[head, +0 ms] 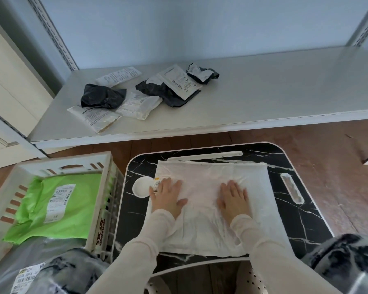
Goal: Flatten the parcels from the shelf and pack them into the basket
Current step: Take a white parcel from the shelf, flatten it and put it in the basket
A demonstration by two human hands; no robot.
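We pressed the white parcel (202,181) on the black marbled tray table (306,219), left hand (168,198) and right hand (234,198) flat, fingers straight. Beside it, the basket (51,164) held a green parcel (57,209); other parcels (139,103) lay on the shelf (263,92).

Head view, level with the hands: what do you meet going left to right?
Green parcel in the basket → round white recess → left hand → right hand, both flat on the white parcel → oval slot in the black tabletop.
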